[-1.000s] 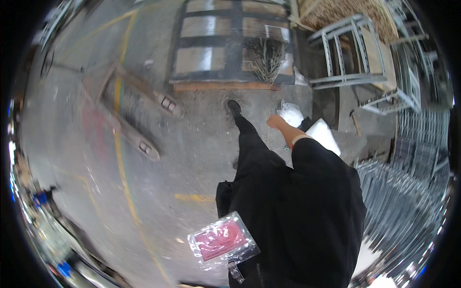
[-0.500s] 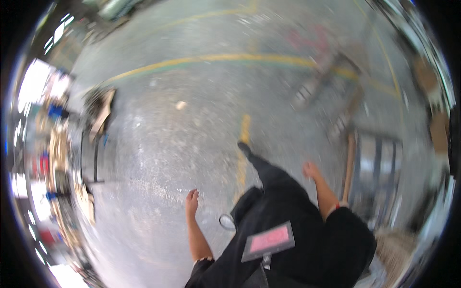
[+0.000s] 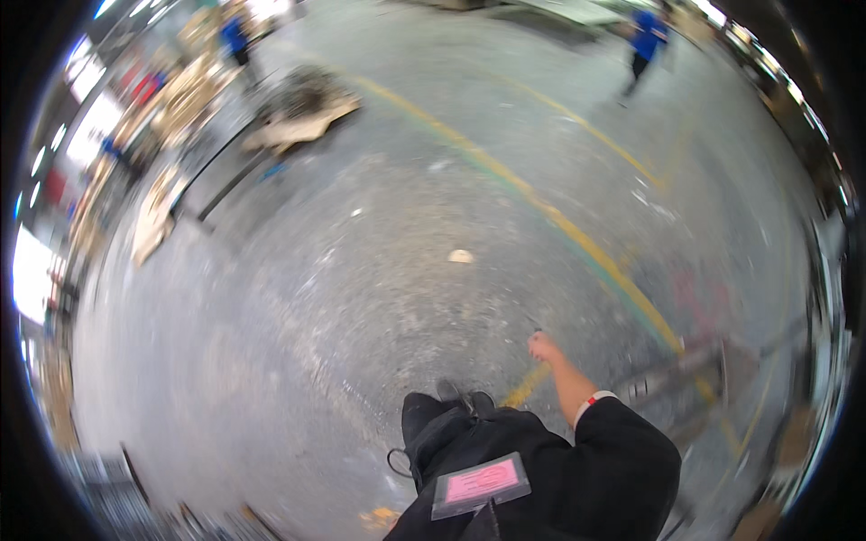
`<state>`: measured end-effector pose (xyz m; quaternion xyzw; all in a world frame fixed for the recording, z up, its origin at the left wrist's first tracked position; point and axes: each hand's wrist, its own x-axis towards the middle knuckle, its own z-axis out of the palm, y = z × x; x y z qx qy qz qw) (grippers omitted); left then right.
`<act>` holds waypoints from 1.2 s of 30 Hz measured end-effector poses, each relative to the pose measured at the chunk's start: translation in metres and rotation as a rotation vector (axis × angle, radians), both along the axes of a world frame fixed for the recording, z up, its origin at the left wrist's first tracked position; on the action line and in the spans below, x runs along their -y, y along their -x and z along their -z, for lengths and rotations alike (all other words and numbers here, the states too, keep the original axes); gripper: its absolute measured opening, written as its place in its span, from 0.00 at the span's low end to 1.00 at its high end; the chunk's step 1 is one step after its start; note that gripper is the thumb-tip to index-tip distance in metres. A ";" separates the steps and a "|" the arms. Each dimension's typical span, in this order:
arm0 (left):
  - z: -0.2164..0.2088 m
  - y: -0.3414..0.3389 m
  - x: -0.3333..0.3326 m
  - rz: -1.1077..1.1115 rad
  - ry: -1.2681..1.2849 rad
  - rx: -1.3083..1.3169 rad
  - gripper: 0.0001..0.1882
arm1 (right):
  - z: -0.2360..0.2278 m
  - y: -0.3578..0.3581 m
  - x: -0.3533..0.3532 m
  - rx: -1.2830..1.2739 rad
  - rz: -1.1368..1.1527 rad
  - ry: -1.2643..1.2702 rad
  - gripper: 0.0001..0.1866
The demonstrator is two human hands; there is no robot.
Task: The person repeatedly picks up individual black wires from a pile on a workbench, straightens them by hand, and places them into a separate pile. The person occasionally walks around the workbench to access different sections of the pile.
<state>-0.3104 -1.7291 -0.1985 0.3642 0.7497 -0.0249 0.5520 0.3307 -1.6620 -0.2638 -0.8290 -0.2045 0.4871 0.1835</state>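
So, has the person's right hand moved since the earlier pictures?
Yes: the right hand has moved toward the short yellow floor line, now appearing close to its end.

1. Site type: industrial workshop or factory hall.
2. Floor [image 3: 361, 298]: wide, grey, scuffed, concrete-like; a yellow line [image 3: 564, 222] with a green edge crosses it.
3. Handling equipment: pallet-truck forks [image 3: 663, 382], blurred, at right.
4. Materials: pale stacked pieces [image 3: 185, 108], upper left; dark tangled heap [image 3: 302, 92] on a tan sheet [image 3: 311, 131].
5. Personnel: one person in a blue top [image 3: 648, 38], upper right; another blue-topped person [image 3: 234, 36], upper left.
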 end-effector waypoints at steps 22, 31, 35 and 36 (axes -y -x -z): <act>-0.076 0.159 -0.933 -0.313 -0.861 0.194 0.21 | 0.076 0.209 -0.671 -0.096 -0.519 0.446 0.17; 0.057 0.262 -0.925 -0.476 0.045 -0.027 0.20 | 0.065 0.373 -1.159 -0.096 -0.405 0.095 0.17; 0.056 0.256 -0.944 -0.531 0.234 0.056 0.20 | 0.005 0.481 -1.422 -0.110 -0.644 -0.180 0.20; 0.058 0.258 -0.969 -0.532 0.265 0.070 0.20 | -0.010 0.507 -1.479 -0.131 -0.643 -0.247 0.19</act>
